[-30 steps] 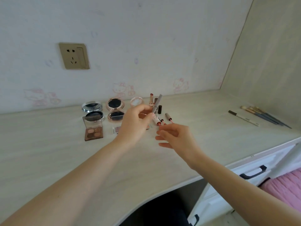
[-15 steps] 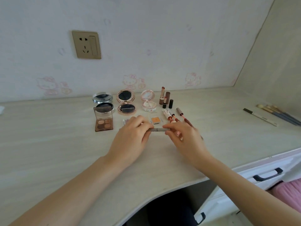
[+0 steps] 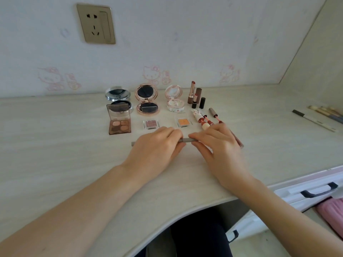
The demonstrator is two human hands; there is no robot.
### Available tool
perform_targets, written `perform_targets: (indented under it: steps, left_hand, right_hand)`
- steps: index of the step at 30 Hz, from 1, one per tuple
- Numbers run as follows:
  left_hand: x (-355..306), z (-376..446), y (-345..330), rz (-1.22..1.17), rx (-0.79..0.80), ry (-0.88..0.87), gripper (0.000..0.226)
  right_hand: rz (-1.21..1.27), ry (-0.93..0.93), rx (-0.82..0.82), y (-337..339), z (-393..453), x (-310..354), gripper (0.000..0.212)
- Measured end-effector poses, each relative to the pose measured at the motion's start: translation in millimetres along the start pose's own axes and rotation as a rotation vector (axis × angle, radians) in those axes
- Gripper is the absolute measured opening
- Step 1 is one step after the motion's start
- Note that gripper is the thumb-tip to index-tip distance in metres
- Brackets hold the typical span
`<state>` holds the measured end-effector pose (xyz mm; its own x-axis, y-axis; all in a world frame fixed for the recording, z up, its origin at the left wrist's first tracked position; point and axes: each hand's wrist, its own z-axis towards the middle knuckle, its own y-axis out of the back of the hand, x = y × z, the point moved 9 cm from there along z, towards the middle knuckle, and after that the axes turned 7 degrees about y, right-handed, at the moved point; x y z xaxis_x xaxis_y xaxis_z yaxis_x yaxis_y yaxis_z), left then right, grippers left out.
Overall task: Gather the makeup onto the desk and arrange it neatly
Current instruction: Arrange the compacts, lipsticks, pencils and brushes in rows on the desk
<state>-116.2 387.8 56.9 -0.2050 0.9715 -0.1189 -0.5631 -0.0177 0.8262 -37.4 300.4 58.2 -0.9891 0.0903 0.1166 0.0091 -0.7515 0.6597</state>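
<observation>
Both hands, left hand (image 3: 157, 147) and right hand (image 3: 220, 145), pinch a slim grey pencil (image 3: 186, 140) between fingertips; light, rigid, likely to roll.

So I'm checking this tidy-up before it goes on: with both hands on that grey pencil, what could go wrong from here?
Both the left hand and right hand hold the grey pencil low over the desk.

1. The right hand lies against the lip tints; moving it could scatter them.
2. The upright lipsticks might topple if bumped.
3. The brushes remain far right, easily forgotten.
</observation>
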Motion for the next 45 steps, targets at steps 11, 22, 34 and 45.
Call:
perform_targets:
  steps: [11, 22, 34, 45]
  left_hand:
    - [11.8, -3.3, -15.7, -0.009, 0.107, 0.041, 0.035]
    - [19.7, -2.4, -12.1, -0.035, 0.133, 0.089, 0.045]
    - [17.0, -3.0, 3.5, -0.116, -0.032, 0.041, 0.023]
    - [27.0, -4.3, 17.6, -0.21, -0.15, 0.195, 0.034]
  right_hand:
    - [-0.058, 0.108, -0.061, 5.9, -1.6, 9.2, 0.015]
    - [0.011, 0.043, -0.048, 4.4, -3.6, 1.9, 0.015]
    - [0.153, -0.251, -0.121, 9.6, -8.1, -28.4, 0.021]
    - [0.467, -0.646, -0.16, -0.2, -25.9, -69.2, 0.015]
